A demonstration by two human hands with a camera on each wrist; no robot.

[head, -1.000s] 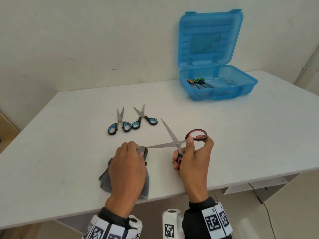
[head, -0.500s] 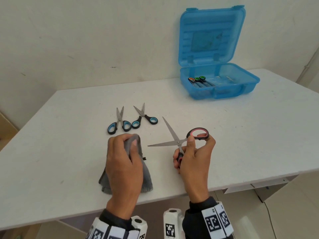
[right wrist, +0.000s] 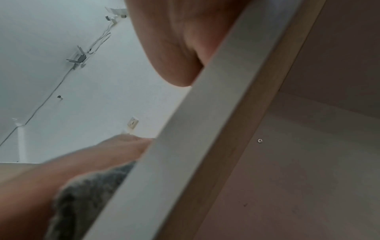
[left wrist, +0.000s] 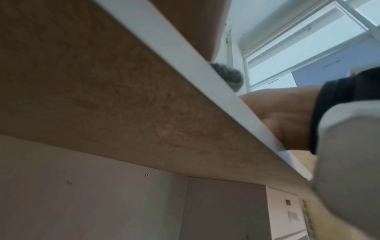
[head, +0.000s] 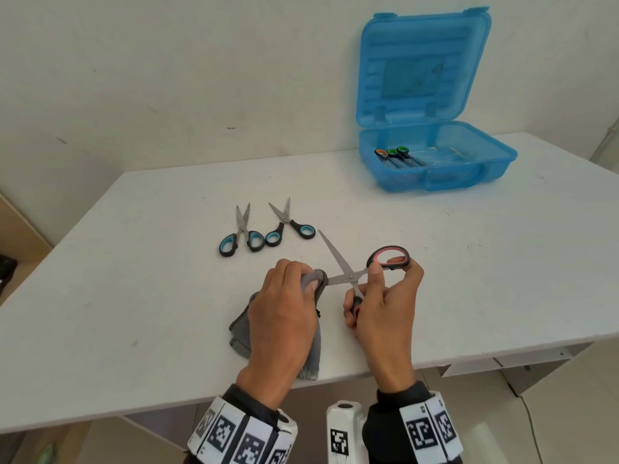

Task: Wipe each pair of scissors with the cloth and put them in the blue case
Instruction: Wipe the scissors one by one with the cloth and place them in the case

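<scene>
left hand [head: 284, 309]: fingers curled, pinching grey cloth [head: 310, 349] round one blade tip
right hand [head: 385, 306]: grips red-handled scissors [head: 351, 272] by both loops, blades spread wide
scissors location: near table [head: 134, 296] front edge, 6 o'clock from the blue pairs
waiting: two blue-handled scissors [head: 266, 229] flat at table centre
blue case [head: 435, 155]: lid up, 1 o'clock, well apart; several pairs already inside
handling: steel, stiff, light, likely slick; sharp edges, so hold by loops, wipe from spine side; cloth soft and bunches
room: bare table between hands and case, path looks free; front edge close, cloth overhangs it
wrist views: under-table only, fingers hidden
</scene>
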